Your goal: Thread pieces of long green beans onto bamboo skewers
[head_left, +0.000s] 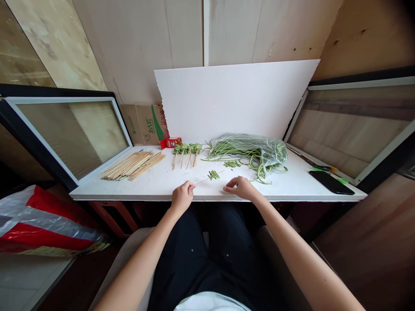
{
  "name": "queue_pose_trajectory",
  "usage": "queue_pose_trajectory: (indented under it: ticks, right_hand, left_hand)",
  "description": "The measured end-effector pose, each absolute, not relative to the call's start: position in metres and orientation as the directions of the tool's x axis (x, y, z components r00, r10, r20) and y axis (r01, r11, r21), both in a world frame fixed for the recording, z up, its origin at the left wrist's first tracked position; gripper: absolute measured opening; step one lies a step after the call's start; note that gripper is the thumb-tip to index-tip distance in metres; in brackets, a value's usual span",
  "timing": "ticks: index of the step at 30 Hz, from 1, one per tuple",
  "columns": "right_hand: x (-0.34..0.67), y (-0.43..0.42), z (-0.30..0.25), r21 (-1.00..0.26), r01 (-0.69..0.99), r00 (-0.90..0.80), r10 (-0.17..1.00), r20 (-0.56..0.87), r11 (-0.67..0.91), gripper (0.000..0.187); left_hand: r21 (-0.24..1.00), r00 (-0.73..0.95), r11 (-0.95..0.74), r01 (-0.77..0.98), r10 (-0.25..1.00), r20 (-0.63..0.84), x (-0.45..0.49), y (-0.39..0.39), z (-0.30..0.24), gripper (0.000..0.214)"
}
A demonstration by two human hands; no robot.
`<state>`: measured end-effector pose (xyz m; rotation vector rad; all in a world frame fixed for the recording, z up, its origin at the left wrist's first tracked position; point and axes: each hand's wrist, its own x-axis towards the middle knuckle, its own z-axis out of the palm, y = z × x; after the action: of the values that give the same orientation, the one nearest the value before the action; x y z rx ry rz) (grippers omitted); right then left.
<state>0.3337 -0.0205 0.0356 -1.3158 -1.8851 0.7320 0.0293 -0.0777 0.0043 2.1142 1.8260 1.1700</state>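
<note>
At the left end of the desk [155,190], a spread of bare wooden sticks [129,166] lies flat, with a red packet [174,142] farther back. Next come the filled skewers [188,149], side by side. Near the front edge, the left hand [182,195] pinches one end of a thin stick [202,180], which carries a short row of green bean pieces [213,175]. Behind it lie loose cut pieces [232,164]. The right hand [240,188] is near the stick's far end, fingers curled narrow; I cannot tell whether it holds anything. Long green beans [231,150] spill from a clear plastic bag [274,149], and a black phone [331,182] lies rightmost.
</note>
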Motion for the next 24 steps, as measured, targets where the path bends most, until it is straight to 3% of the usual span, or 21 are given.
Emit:
queue_pose_trajectory:
  ticks: [8, 16, 24]
  right_hand:
    - [0.337, -0.01, 0.02, -0.848, 0.444, -0.151, 0.957, 0.246, 0.288, 0.022]
    - [0.34, 0.004, 0.005, -0.975, 0.147, -0.041, 0.986, 0.162, 0.166, 0.065]
    - [0.336, 0.002, 0.003, -0.997, -0.007, -0.073, 0.994, 0.082, 0.082, 0.06]
  left_hand:
    - [0.549, -0.016, -0.279, 0.788, 0.882, 0.472, 0.026, -0.075, -0.001, 0.025]
    - [0.542, 0.017, -0.312, 0.781, 0.877, 0.48, 0.026, -0.076, -0.004, 0.026]
    - [0.538, 0.037, -0.32, 0.779, 0.881, 0.471, 0.028, -0.078, -0.001, 0.027]
